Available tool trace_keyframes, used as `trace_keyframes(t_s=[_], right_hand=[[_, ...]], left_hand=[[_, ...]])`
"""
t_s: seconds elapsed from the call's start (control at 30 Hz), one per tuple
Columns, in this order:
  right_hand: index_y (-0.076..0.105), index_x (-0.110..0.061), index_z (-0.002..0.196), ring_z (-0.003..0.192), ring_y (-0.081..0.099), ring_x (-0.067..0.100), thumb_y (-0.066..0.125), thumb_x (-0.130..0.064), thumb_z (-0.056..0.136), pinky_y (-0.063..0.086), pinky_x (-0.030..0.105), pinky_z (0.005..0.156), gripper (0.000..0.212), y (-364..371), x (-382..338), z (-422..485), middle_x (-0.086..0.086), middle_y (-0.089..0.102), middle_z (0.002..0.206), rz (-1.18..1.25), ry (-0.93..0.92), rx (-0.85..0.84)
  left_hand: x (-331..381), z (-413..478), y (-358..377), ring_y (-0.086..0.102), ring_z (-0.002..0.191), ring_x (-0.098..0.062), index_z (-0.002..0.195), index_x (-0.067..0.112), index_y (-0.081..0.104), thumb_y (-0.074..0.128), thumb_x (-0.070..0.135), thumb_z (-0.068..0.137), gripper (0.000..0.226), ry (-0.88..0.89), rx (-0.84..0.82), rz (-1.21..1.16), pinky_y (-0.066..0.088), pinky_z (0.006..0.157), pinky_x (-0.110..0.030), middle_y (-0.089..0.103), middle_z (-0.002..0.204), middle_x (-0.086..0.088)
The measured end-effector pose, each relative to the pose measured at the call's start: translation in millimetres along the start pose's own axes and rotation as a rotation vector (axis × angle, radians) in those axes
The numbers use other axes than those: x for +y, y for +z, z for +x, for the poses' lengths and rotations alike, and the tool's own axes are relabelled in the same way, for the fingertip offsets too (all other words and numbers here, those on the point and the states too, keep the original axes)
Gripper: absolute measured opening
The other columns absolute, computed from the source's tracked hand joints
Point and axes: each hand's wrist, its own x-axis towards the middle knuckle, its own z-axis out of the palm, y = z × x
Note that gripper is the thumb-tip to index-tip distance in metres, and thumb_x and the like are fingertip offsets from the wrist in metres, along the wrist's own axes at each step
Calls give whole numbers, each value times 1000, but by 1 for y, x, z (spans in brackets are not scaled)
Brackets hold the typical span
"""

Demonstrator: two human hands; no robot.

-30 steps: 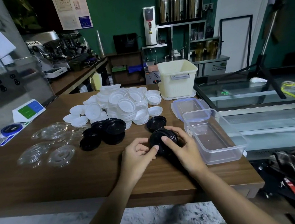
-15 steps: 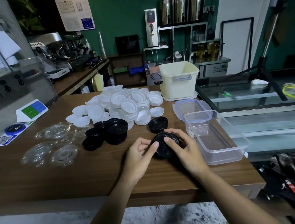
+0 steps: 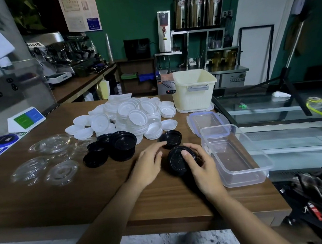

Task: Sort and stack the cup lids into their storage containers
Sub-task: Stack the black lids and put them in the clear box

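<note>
My right hand grips a stack of black lids on the wooden counter, thumb on top and fingers round its right side. My left hand has let go of the stack; its index finger touches the near rim of a single black lid lying just behind. More black lids lie in a loose group to the left. A big heap of white lids fills the middle of the counter. Several clear lids lie at the left. An empty clear container stands right of my hands.
A cream bin stands behind the clear container, with a blue-edged clear cover between them. A sign card and a blue disc sit at the far left. The counter's right edge drops to a glass case.
My left hand left the black stack and reached forward to the single black lid behind it. My right hand kept its hold on the stack.
</note>
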Motion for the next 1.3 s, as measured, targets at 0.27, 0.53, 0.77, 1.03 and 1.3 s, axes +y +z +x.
trace_keyframes(t_s=[0.27,0.53,0.77,1.03,1.3], right_hand=[[71,-26,116,111,68,10,66,-19,102,52,22,97,16,0,0,1,-11,75,112,-17,12,0],[71,-27,117,113,67,7,67,-24,102,51,23,99,16,0,-3,-2,-12,74,114,-22,33,7],[71,-29,122,119,64,4,68,-22,101,49,25,106,22,-2,-9,-4,-11,72,123,-15,61,-29],[69,-26,126,112,65,-4,70,-6,97,45,10,98,36,-1,-14,-6,-18,73,116,6,53,-43],[70,-25,126,119,64,0,71,-18,99,44,13,104,29,-3,-11,-5,-16,73,122,11,22,-89]], left_hand=[[-18,25,18,64,116,-16,116,20,77,69,-1,91,34,121,-20,150,44,106,-23,74,116,4],[-9,-8,0,71,86,-21,100,21,75,79,11,87,17,22,132,231,59,76,-41,70,98,9],[6,-30,-17,60,78,-5,85,14,71,93,18,72,26,-45,241,133,53,72,-29,63,84,12],[26,-46,-43,65,107,-4,133,18,69,75,10,93,41,-88,356,-112,57,88,-18,66,117,8],[47,-40,-50,67,102,-10,139,27,64,61,4,102,44,-131,127,-299,49,91,-15,66,114,3]])
